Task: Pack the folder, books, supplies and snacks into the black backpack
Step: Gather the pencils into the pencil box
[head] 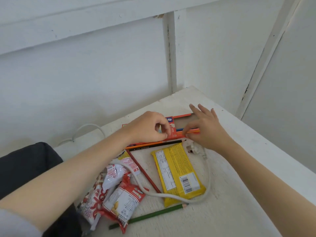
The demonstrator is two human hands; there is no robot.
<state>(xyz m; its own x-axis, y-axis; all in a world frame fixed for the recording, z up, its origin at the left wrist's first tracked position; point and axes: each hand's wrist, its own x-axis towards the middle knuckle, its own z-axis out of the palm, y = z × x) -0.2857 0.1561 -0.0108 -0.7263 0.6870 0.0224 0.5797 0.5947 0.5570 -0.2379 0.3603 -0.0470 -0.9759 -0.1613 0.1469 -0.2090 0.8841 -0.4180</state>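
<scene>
White table (222, 211): orange windowed pencil box (173, 132) gripped by left hand (147, 127), right hand (208, 130) pinching its orange pencil (195, 132)

A rough white-painted wooden table (213, 219) sits in a corner of white panelled walls (85, 74) with a vertical batten (171, 48).

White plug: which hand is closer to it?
Right. The right hand is just beyond the white plug, pinching an orange pencil; the left hand is farther left, gripping the pencil box.

Orange-red pencil box (173, 132); yellow snack pack (177, 170), white barcode panel; green pencil (148, 216); red pencil (143, 171); white cable (171, 196); black backpack (25, 166).
</scene>
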